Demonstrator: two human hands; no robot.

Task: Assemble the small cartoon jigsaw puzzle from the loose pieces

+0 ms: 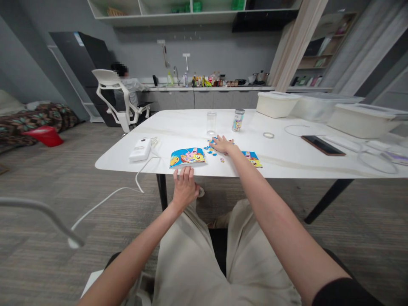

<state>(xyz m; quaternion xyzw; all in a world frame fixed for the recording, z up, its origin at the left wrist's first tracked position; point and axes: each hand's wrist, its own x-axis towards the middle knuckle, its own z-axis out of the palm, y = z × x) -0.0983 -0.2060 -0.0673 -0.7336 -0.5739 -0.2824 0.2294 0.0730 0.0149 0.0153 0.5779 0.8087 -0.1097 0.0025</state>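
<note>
My right hand lies palm down with spread fingers on a loose pile of small jigsaw puzzle pieces, hiding part of it. One stray puzzle piece is below that hand. At the table's front edge, the fingertips of my left hand rest on the edge, with nothing visible in them. Just beyond them lies a slightly curled cartoon picture sheet. A second cartoon picture is partly covered by my right forearm. Behind the pile stand a clear jar and a jar with a cartoon label.
A ring-shaped lid and a phone lie on the white table to the right, near cables. White storage boxes stand at the back right. A white power bank with a cable is at left. A person sits by the counter.
</note>
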